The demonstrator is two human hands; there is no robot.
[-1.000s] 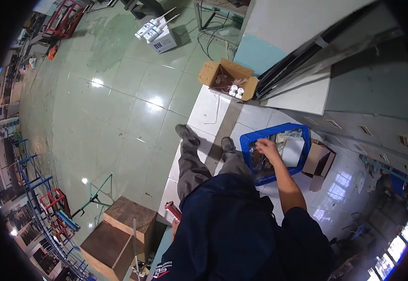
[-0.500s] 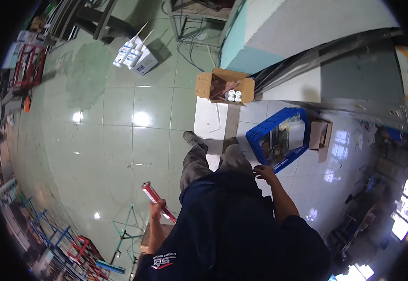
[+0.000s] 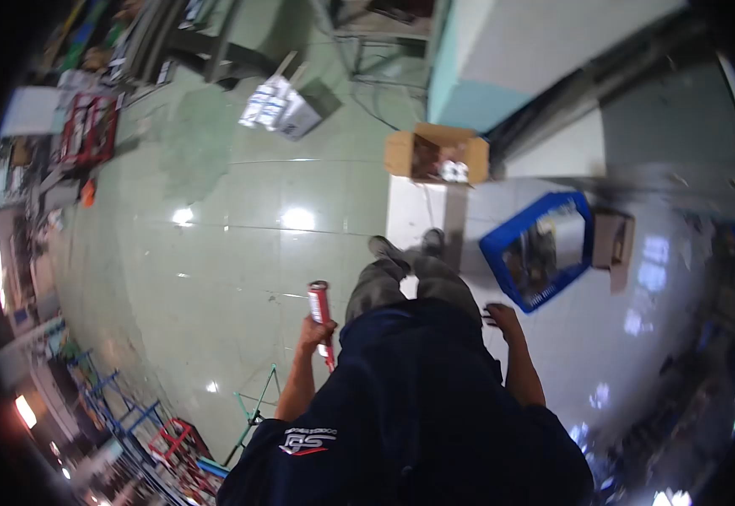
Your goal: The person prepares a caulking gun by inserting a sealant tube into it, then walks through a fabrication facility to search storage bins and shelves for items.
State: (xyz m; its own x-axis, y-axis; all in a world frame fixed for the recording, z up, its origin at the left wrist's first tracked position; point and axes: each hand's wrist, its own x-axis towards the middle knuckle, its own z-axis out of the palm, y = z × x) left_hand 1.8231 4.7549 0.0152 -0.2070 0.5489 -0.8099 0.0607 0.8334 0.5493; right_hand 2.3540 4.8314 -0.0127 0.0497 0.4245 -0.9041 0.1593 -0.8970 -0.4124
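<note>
My left hand (image 3: 317, 331) is wrapped round a red caulking gun (image 3: 320, 305), which points up and away from my body beside my left leg. My right hand (image 3: 501, 317) hangs by my right hip with its fingers loosely apart and nothing visible in them. Nearest to it on the floor is a blue plastic crate (image 3: 536, 302) with assorted items inside, too blurred to name. Past my feet stands an open cardboard box (image 3: 399, 157) holding white-capped tubes (image 3: 453, 171) and crumpled material.
White nozzled sealant tubes (image 3: 264, 105) lean on a white box (image 3: 300, 118) on the green tiled floor (image 3: 241, 253). A small carton (image 3: 612, 244) is beside the crate. A teal-and-white pillar (image 3: 477, 93) rises ahead. A green metal stand (image 3: 258, 413) is at lower left.
The whole view has shifted, with floor objects now further right and blurred. The caulking gun is now more upright in my left hand. My right hand still hangs by my hip.
</note>
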